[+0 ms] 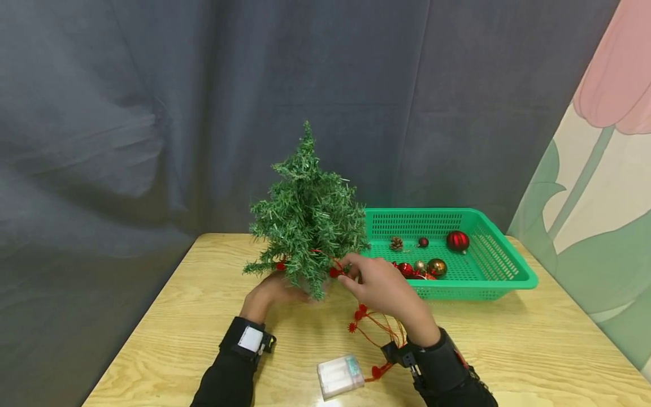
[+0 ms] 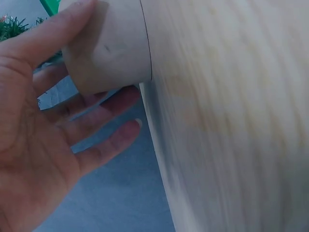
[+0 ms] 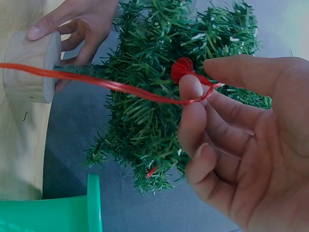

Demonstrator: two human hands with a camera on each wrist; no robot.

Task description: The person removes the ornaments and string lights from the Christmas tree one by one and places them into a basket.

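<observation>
A small green artificial tree (image 1: pixel 307 220) stands on a round wooden base (image 2: pixel 108 48) on the table. My left hand (image 1: pixel 272 294) holds that base (image 3: pixel 31 67), thumb and fingers round it. My right hand (image 1: pixel 378 285) pinches a red light string (image 3: pixel 120 86) with its red bulb (image 3: pixel 182 67) against the lower branches (image 3: pixel 154 111). The string (image 1: pixel 378 328) trails down to a white battery box (image 1: pixel 339 376) near the table's front edge.
A green plastic basket (image 1: pixel 503 268) stands to the right of the tree with red and gold baubles (image 1: pixel 457 241) and a pine cone (image 1: pixel 395 243). The wooden table (image 1: pixel 534 339) meets a dark grey curtain (image 1: pixel 152 113) behind.
</observation>
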